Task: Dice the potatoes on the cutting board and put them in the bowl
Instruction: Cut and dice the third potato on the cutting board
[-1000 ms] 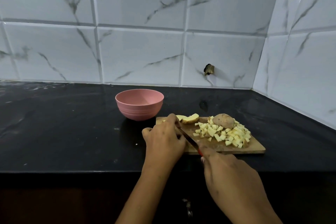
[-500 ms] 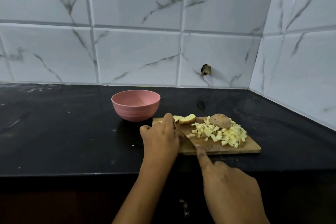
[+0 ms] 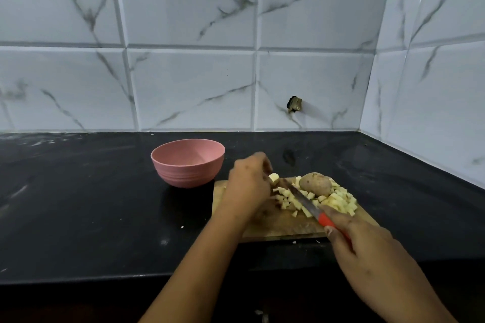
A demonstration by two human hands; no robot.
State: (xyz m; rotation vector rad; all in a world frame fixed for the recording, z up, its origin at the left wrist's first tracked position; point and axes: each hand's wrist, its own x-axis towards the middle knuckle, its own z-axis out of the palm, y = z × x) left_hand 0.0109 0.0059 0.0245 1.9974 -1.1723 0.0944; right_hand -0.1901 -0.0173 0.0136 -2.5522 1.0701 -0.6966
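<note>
Fingers (image 3: 337, 217) of our right hand (image 3: 367, 252) curl round the red-handled knife (image 3: 301, 198), blade slanted over the cutting board (image 3: 275, 229). Our left hand (image 3: 248, 189), blurred, pinches a potato piece (image 3: 273, 178) by the blade tip. Diced potato (image 3: 338, 200) surrounds a whole potato (image 3: 315, 183). The pink bowl (image 3: 187, 162) sits just beyond the board's left corner.

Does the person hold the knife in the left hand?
No, the right hand grips the knife by its red handle; the left hand holds a potato piece on the cutting board.
</note>
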